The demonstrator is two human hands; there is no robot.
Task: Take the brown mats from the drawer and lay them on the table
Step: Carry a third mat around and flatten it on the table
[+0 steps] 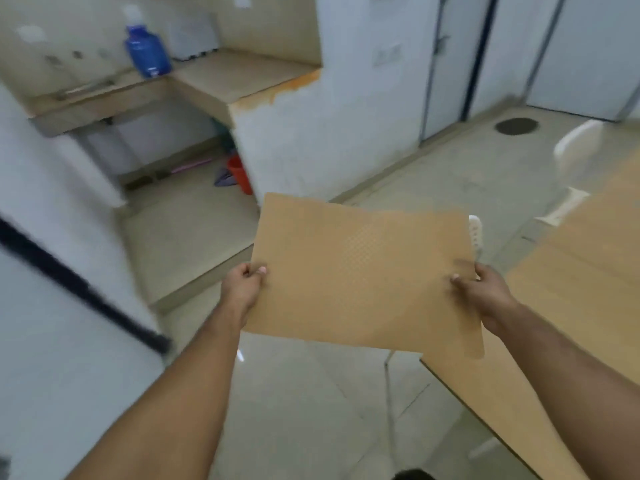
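Left hand (244, 278) and right hand (479, 284) pinch the mats (360, 275) by opposite edges, just left of the worktop (571, 306); best carry them level and lower them flat.

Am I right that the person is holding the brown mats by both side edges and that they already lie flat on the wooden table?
Not quite. The left hand and right hand do grip the brown mats by both side edges, but the head view shows them held in the air, mostly over the floor. Only their right corner overlaps the edge of the wooden table; they are not laid down on it.
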